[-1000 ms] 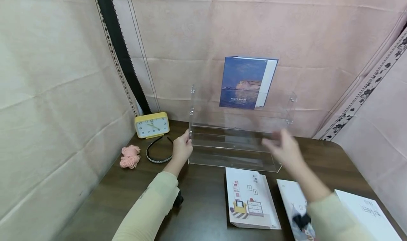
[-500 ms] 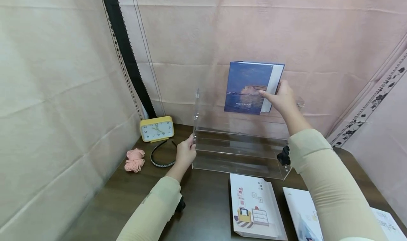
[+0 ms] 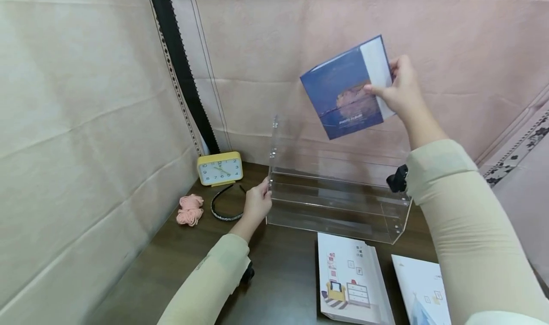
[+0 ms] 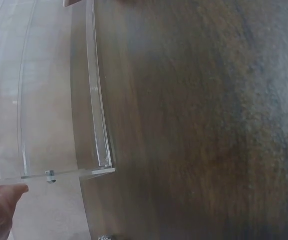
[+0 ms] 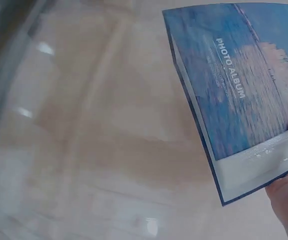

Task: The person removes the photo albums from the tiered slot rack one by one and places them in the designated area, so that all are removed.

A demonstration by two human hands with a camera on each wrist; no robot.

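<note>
A blue photo album (image 3: 349, 96) with a white strip along one side is held tilted in the air by my right hand (image 3: 401, 89), thumb on the cover and fingers behind. The right wrist view shows the same album (image 5: 234, 85) with its lettering. Below it stands a clear acrylic rack (image 3: 334, 208) with tiers, on the wooden table. My left hand (image 3: 258, 202) pinches the rack's left side panel. In the left wrist view, the thumb and fingers of that hand (image 4: 1, 205) meet at the panel's clear edge (image 4: 66, 175).
A yellow clock (image 3: 220, 168), a black headband (image 3: 225, 216) and a pink yarn bundle (image 3: 190, 210) stand left of the rack. In front lie a white illustrated album (image 3: 356, 277) and another white one (image 3: 422, 287), partly behind the right sleeve. Cloth hangs behind.
My right hand has reached to the photo album, gripped its right side and lifted it up off the rack, tilting it. My left hand stays on the rack's side.
</note>
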